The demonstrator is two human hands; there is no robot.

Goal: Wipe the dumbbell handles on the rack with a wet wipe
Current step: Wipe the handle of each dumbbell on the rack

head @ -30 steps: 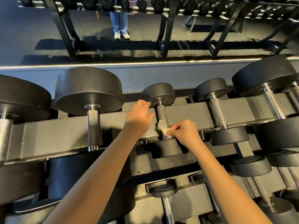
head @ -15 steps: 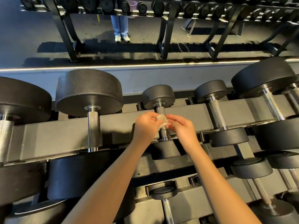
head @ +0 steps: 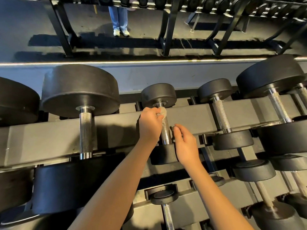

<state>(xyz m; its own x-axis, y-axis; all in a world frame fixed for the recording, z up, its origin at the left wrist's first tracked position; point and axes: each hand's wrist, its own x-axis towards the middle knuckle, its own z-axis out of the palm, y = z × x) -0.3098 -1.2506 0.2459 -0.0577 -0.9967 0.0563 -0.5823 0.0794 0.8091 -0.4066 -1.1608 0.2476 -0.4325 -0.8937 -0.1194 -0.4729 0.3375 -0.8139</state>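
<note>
A small black dumbbell lies on the top rail of the grey rack [head: 49,140], its knurled steel handle [head: 166,131] pointing away from me. My left hand [head: 149,125] grips a crumpled whitish wet wipe [head: 162,112] against the far end of that handle, just below the far weight head [head: 158,95]. My right hand [head: 186,143] hovers to the right of the handle's near end with loosely bent fingers, holding nothing. The near weight head [head: 163,154] is partly hidden by my wrists.
A large dumbbell [head: 85,135] sits to the left, and a small dumbbell [head: 221,116] and a big dumbbell [head: 277,107] to the right. More dumbbells fill the lower tier. Beyond the rack a mirror shows another rack and a person's legs [head: 118,20].
The wipe passed from my right hand to my left. My left hand slid it up to the far end of the handle, and my right hand let go and dropped back to the right.
</note>
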